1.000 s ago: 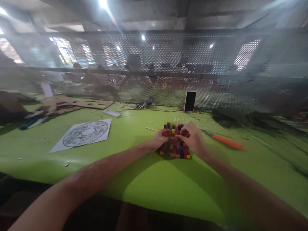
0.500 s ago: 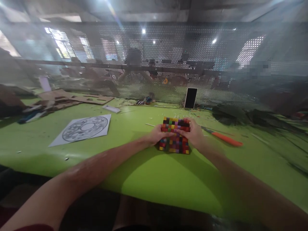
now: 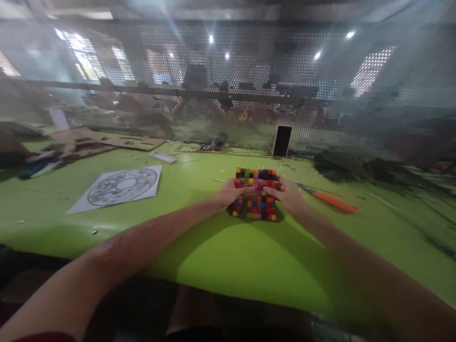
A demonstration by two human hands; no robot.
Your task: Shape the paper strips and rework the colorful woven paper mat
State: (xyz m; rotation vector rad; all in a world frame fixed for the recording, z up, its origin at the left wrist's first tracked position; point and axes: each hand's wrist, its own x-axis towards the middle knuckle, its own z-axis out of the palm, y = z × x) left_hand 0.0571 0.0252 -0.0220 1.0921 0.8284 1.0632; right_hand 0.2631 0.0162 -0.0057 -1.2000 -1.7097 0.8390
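Note:
Both my hands hold a multicoloured woven square (image 3: 257,203) of small red, yellow, black, purple and green checks, tilted up just above or on the green table. My left hand (image 3: 231,192) grips its left edge, thumb stretched across the front and fingers hidden behind. On the opposite edge, my right hand (image 3: 287,194) has its thumb on the front, with the other fingers mostly out of sight behind. The two thumbs point toward each other with a small gap between them. Whether the square's lower edge touches the table I cannot tell.
An orange-handled tool (image 3: 335,202) lies right of my hands. A white sheet with a printed ring pattern (image 3: 123,186) lies left. A phone (image 3: 282,141) leans against the mesh screen (image 3: 235,80). Cardboard pieces (image 3: 135,142) lie back left, dark leafy material (image 3: 342,167) back right.
The view has tilted slightly, so everything sits a little higher. My right fingers have slid from the square's top right corner down along its right side. Both hands still hold it.

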